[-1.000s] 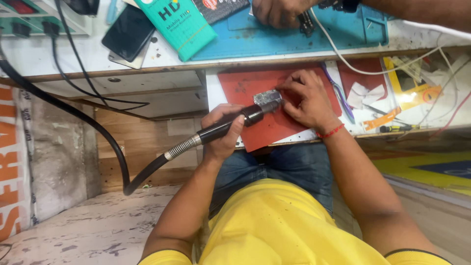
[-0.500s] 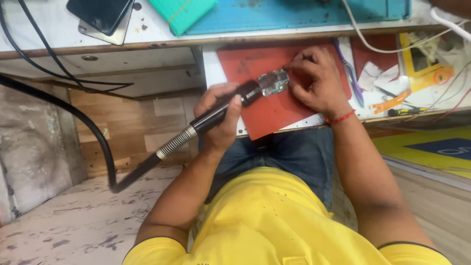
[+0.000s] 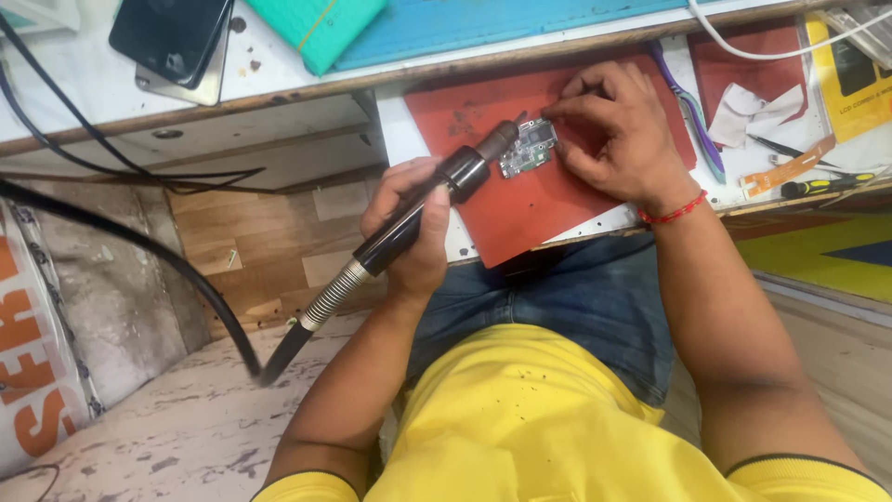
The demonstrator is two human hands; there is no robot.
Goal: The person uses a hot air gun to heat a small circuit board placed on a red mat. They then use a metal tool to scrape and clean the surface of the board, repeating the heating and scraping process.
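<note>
Dark phone screen [image 3: 170, 37] top left; yellow package [image 3: 850, 79] right; orange-lettered sign [image 3: 32, 372] left

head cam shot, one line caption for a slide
Left hand aims a hot-air wand at a small circuit board steadied by the right hand on a red mat.

A white tabletop [image 3: 84, 102] with a wooden front edge stands over a speckled pale floor [image 3: 167, 437], with brown wood panelling [image 3: 269, 232] and a rough grey wall [image 3: 102, 279] beneath, evenly lit.

Circuit board [image 3: 527, 149] parts too small to tell; phone [image 3: 174, 39] cut off at top
</note>
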